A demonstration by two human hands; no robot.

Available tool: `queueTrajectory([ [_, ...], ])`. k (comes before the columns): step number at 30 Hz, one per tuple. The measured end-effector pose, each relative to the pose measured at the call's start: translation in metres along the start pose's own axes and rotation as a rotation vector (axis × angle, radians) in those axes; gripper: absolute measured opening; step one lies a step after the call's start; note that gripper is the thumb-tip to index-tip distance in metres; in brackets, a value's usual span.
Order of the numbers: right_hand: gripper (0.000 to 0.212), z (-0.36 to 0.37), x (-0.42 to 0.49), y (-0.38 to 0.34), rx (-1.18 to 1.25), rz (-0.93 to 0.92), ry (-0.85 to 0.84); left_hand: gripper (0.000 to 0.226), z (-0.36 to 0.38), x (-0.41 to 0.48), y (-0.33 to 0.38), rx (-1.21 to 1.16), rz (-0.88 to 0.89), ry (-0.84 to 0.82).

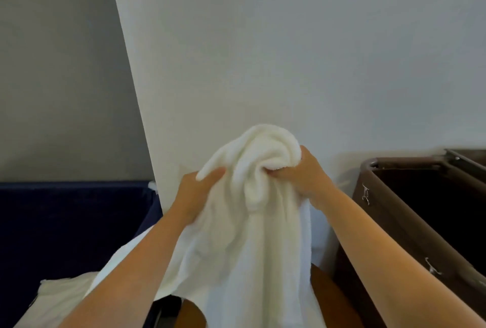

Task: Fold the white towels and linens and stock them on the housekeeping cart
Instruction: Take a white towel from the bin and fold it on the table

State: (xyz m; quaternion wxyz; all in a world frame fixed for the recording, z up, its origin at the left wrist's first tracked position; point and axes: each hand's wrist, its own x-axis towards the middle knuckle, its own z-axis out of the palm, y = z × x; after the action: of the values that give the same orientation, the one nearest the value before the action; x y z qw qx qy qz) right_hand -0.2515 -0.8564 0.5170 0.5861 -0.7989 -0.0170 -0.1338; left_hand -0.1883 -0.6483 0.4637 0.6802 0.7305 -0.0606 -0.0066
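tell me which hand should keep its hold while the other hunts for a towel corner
Left, probably. The left hand holds what looks like a free edge of the white towel, while the right hand has its fingers buried in the bunched middle.

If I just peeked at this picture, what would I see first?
First you'd see the white towel, bunched up in the middle against the pale wall and hanging down. The left hand grips its left side and the right hand grips the bunched folds at its top right. Then a brown bin stands open at the right and a dark blue bin at the left.
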Motion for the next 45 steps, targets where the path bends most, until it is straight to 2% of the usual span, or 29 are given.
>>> queueTrajectory([
  [3,0.115,-0.02,-0.006,0.018,-0.092,0.048,-0.225,0.01,0.032,0.002,0.044,-0.053,0.167,-0.001],
  [5,0.125,-0.023,-0.006,0.016,-0.131,-0.01,-0.27,0.016,0.066,-0.004,0.07,0.03,0.282,-0.121],
  [6,0.118,-0.022,-0.006,0.013,-0.144,-0.062,-0.267,0.023,0.083,-0.006,0.079,0.085,0.327,-0.177],
  [7,0.097,-0.02,-0.006,0.009,-0.16,-0.108,-0.24,0.029,0.1,-0.008,0.085,0.126,0.358,-0.21],
  [8,0.067,-0.02,-0.006,0.005,-0.175,-0.128,-0.183,0.034,0.112,-0.008,0.09,0.14,0.381,-0.207],
  [9,0.04,-0.024,-0.006,0.003,-0.158,-0.122,-0.114,0.038,0.121,-0.007,0.094,0.117,0.389,-0.174],
  [11,0.017,-0.034,-0.005,0.003,-0.041,-0.072,0.026,0.043,0.127,0.002,0.096,0.051,0.402,-0.088],
  [14,0.014,-0.052,0.001,0.0,0.117,-0.02,0.215,0.037,0.123,0.005,0.077,0.111,0.415,-0.13],
  [17,0.02,-0.065,0.008,-0.006,0.308,0.041,0.294,0.065,0.114,-0.009,0.037,0.296,0.245,-0.276],
  [19,0.014,-0.066,0.013,-0.004,0.297,0.082,0.284,0.051,0.11,-0.013,0.019,0.254,0.123,-0.263],
  [21,0.012,-0.062,0.014,0.003,0.179,0.105,0.247,0.033,0.111,-0.011,0.019,0.107,0.037,-0.193],
  [23,0.028,-0.061,0.014,0.016,0.061,0.039,0.137,0.027,0.114,-0.009,0.036,-0.045,-0.003,-0.188],
  [26,0.1,-0.067,0.005,0.035,0.09,0.039,-0.072,0.023,0.123,0.001,0.065,-0.092,0.087,-0.347],
  [27,0.11,-0.069,0.002,0.038,0.129,0.024,-0.097,0.016,0.127,0.003,0.073,-0.031,0.15,-0.389],
  [28,0.11,-0.07,-0.001,0.037,0.146,-0.013,-0.109,0.013,0.131,0.005,0.078,0.033,0.204,-0.41],
  [29,0.099,-0.07,-0.003,0.036,0.109,-0.05,-0.109,0.013,0.134,0.008,0.081,0.081,0.242,-0.415],
  [30,0.081,-0.067,-0.005,0.033,0.044,-0.084,-0.099,0.013,0.136,0.011,0.08,0.099,0.255,-0.417],
  [32,0.043,-0.058,-0.007,0.031,-0.084,-0.083,0.025,0.016,0.135,0.018,0.071,0.042,0.212,-0.421],
  [33,0.034,-0.054,-0.007,0.032,-0.098,-0.059,0.096,0.025,0.133,0.021,0.065,0.014,0.181,-0.406],
  [35,0.024,-0.045,-0.008,0.042,-0.058,0.006,0.179,0.044,0.129,0.03,0.05,0.077,0.15,-0.331],
  [37,0.018,-0.037,-0.007,0.051,-0.052,0.075,0.233,0.04,0.124,0.034,0.032,0.205,0.194,-0.206],
  [39,0.014,-0.033,-0.005,0.06,-0.03,0.138,0.281,0.035,0.113,0.026,0.013,0.271,0.329,-0.104],
  [40,0.012,-0.032,-0.004,0.065,-0.013,0.162,0.295,0.042,0.105,0.017,0.004,0.287,0.417,-0.107],
  [42,0.006,-0.029,-0.003,0.074,0.04,0.214,0.303,0.061,0.091,0.001,-0.019,0.386,0.54,-0.222],
  [43,0.004,-0.027,-0.003,0.077,0.074,0.242,0.306,0.071,0.087,-0.003,-0.032,0.489,0.564,-0.285],
  [45,0.007,-0.023,-0.002,0.081,0.155,0.28,0.32,0.08,0.086,-0.005,-0.057,0.726,0.495,-0.362],
])
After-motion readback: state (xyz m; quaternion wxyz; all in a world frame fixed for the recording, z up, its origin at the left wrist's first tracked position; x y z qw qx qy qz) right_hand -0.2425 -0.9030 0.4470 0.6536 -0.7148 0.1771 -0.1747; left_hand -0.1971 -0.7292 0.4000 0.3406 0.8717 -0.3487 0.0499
